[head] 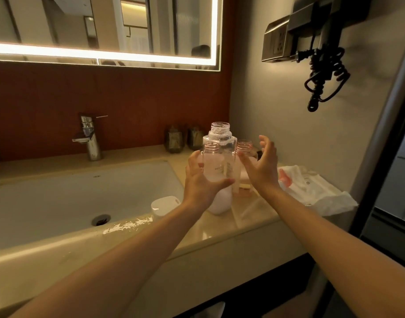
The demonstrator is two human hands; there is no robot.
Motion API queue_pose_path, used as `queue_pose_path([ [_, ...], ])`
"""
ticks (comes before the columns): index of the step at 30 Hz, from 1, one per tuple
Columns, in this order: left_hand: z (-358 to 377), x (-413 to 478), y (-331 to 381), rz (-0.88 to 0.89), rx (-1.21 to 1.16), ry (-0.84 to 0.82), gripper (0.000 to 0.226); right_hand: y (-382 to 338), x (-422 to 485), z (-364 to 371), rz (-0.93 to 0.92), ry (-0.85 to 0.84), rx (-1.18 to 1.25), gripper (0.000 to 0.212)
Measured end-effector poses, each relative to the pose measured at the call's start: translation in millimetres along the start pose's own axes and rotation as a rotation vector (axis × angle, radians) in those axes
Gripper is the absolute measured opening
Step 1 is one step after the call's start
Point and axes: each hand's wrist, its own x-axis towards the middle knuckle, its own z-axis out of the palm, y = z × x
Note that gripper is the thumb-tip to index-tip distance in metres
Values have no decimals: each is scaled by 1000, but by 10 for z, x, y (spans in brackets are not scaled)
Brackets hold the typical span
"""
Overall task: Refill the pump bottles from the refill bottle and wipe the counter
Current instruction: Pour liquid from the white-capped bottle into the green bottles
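Though both hands are raised around the bottles at the frame's centre, neither grips anything. At the left lies the sink (59,191), and a white cap (164,204) sits at its right rim, off its bottle. The left hand (200,180) is spread, its thumb across the face of the front bottle (218,199) and its fingers by that bottle's left shoulder; whether skin meets plastic I cannot tell. This bottle stands on the counter (220,230), neck open, with pale pinkish-white liquid in its lower part. Just behind it rises a tall bottle (220,131), and to the right a third bottle (244,146), both also uncapped.

They look like clear, thin-walled plastic, so probably light, smooth, and slick if soap has run down the sides. With open necks they would spill at any tilt, and a hard squeeze could push liquid up. A hold around the mid-body, below the shoulder, seems safest.

The right hand (261,166) is open with loosely curved fingers and holds nothing. Further right lies a white cloth (311,189).

The bottles overlap and the hands cover their sides, so fill levels, the pumps, and which bottle is the refill stay unclear.
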Motion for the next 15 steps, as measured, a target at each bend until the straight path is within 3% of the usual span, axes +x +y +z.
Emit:
queue_pose_path([
  [6,-246,-48,146,68,-14,69,90,-414,1,-172,-66,236,27,42],
  [15,-1200,-259,318,70,-112,292,44,-1381,-380,152,-161,110,225,34],
])
